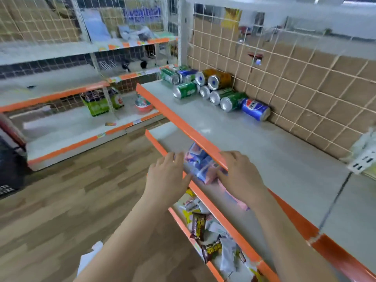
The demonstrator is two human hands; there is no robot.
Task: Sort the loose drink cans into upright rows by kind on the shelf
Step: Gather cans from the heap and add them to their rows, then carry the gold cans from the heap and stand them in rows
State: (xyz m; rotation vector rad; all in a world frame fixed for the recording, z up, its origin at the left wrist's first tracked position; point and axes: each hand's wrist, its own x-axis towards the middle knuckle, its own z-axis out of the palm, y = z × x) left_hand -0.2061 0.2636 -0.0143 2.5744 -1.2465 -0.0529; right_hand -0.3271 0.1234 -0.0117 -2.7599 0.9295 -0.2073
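Observation:
Several drink cans lie on their sides in a heap at the far left corner of the grey shelf (264, 151), against the wire back wall. Among them are green cans (185, 90), two orange cans (219, 80), a blue can at the back (188, 73), and a blue Pepsi can (255, 109) at the right end. My left hand (167, 176) hovers with fingers spread in front of the shelf's orange edge. My right hand (241, 176) is open over the orange front rail, fingers relaxed. Neither hand holds anything, and both are far from the cans.
Blue-and-pink packets (200, 165) lie on the lower shelf between my hands. Snack wrappers (200, 226) fill the shelf below. More shelving (67, 127) with a green pack stands to the left across a wooden floor (71, 200). A white bracket (364, 159) sticks out at the right.

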